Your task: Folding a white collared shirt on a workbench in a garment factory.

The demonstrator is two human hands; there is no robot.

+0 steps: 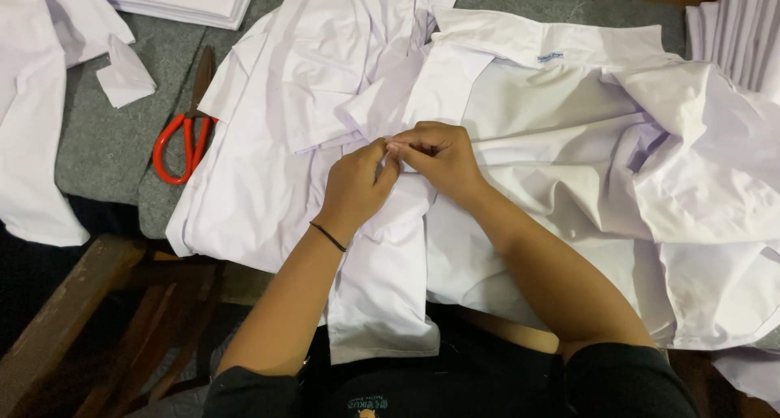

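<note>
A white shirt (pixel 569 134) lies spread on the grey table, its collar toward the far side. My left hand (pixel 357 182) and my right hand (pixel 439 154) meet at the shirt's front edge, fingertips pinching the white fabric between them. A thin black band circles my left wrist. A strip of the shirt hangs down over the table's near edge toward my lap. What the fingertips pinch beyond cloth is too small to tell.
Scissors with orange-red handles (pixel 183 138) lie on the grey table cover (pixel 106 142) at the left. More white garments (pixel 32 117) lie at far left, a folded stack (pixel 187 0) at the top, and another stack (pixel 739 28) at the right. Wooden framing (pixel 65 312) shows below left.
</note>
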